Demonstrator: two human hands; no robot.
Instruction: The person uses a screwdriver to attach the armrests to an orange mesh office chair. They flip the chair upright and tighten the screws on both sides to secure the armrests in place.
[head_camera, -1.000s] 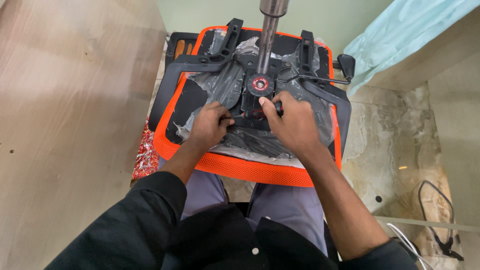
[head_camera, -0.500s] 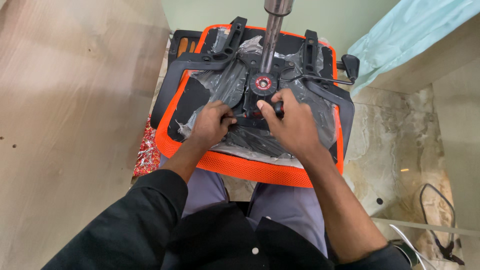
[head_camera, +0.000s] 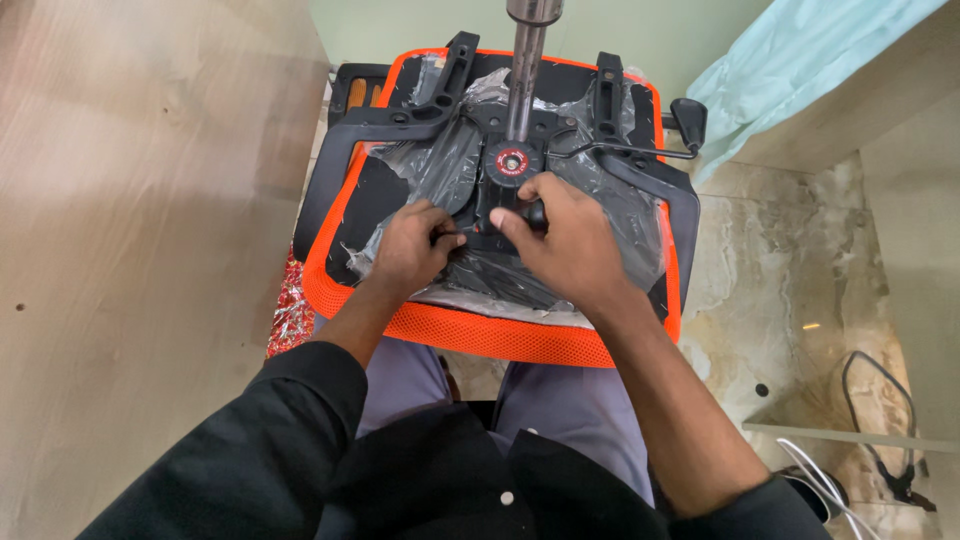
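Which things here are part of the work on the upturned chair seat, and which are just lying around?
In use: left hand, right hand, orange seat, black mechanism plate, metal column, plastic wrap, lever.

Lying about: blue cloth, cables, red patterned scrap.

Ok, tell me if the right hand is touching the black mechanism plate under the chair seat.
Touching. The head view shows the right hand pressed onto the black mechanism plate, its fingers curled against it with no gap.

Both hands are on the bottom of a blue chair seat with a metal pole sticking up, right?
Not quite: the seat rim is orange, not blue. The head view shows both the left hand and right hand on its underside, with the metal pole sticking up.
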